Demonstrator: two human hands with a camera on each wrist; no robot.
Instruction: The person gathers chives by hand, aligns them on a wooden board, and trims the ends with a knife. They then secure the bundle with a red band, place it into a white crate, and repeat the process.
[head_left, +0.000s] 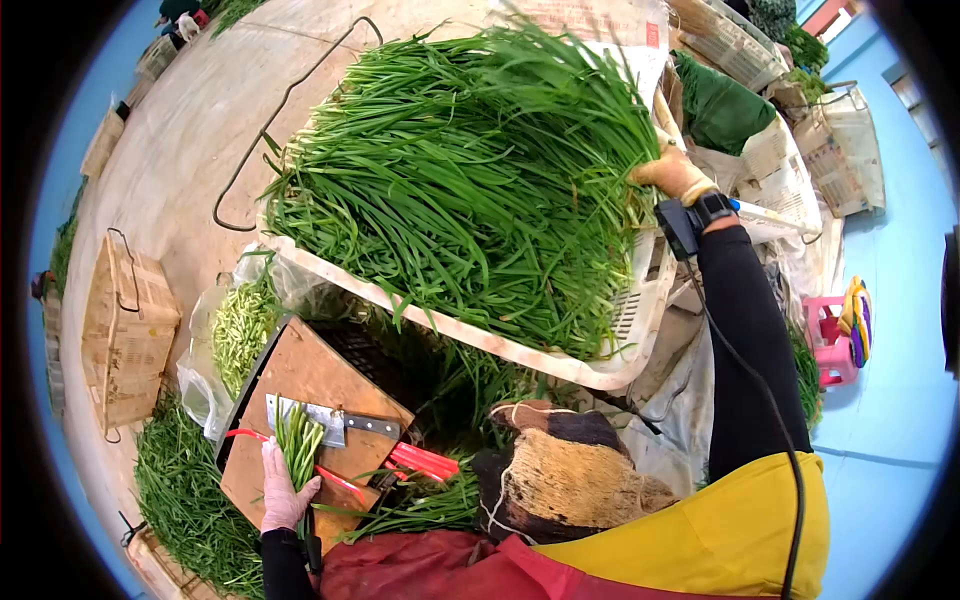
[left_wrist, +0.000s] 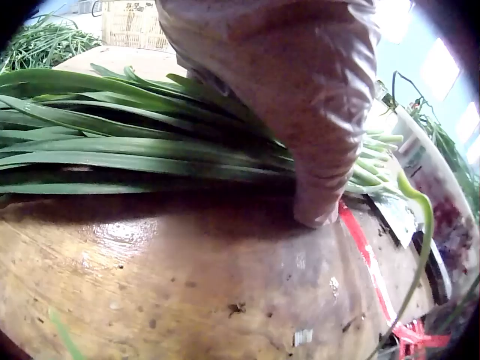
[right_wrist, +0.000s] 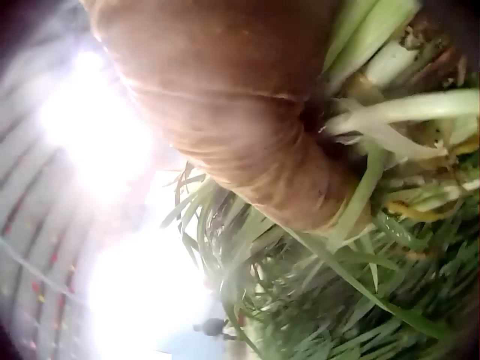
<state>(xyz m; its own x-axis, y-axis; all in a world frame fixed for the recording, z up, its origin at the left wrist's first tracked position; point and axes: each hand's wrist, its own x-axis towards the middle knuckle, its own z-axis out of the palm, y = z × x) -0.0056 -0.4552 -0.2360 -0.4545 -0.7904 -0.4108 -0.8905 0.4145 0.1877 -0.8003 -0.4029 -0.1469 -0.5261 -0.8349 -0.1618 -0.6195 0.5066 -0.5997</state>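
Note:
The gloved left hand grips a small bundle of green stalks on a wooden board; in the left wrist view its thumb curls over the bundle. A cleaver lies flat on the board, partly under the stalks, and a red strip runs beneath them. At the right edge of a white crate piled with long green leaves, the gloved right hand grips some stalks; in the right wrist view its fingers curl round pale stalk ends.
Cut pieces fill a plastic bag left of the board. Loose greens are heaped at lower left. Red strips lie beside the board. A pink stool stands at right, and a cable runs along the right arm.

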